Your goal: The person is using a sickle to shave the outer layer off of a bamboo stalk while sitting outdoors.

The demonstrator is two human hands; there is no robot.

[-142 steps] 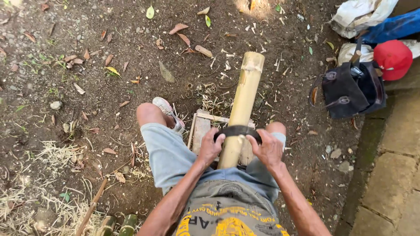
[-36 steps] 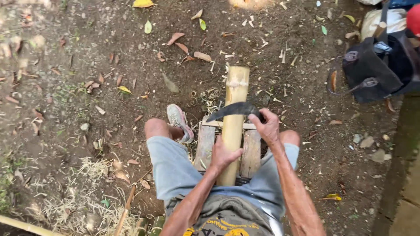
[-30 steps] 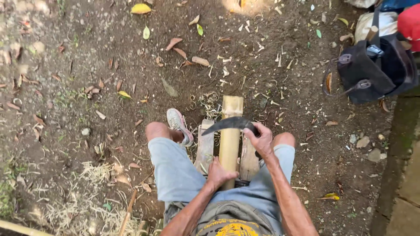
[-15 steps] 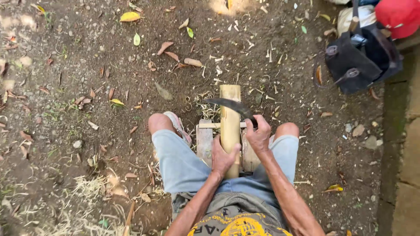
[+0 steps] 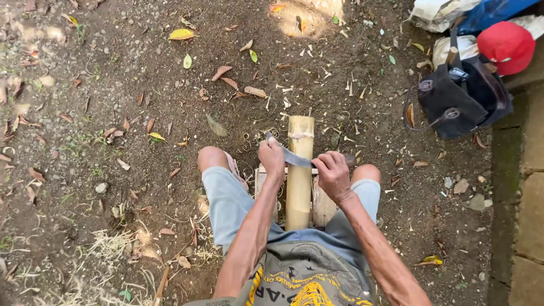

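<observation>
Both hands were clamped on the curved knife: the left hand pinched the blade's far end, and the right hand had its grip wrapped tight around the handle. The blade lay crosswise on the bamboo pole, near its top end. That pole ran between the knees over a little wooden frame on the dirt ground. A black bag and red cap sat off to the right.

Between my fingers I see a pale yellow bamboo crossed by a grey blade. Below them my shorts are faded light blue. Far right of them sit a black bag and red cap.
</observation>
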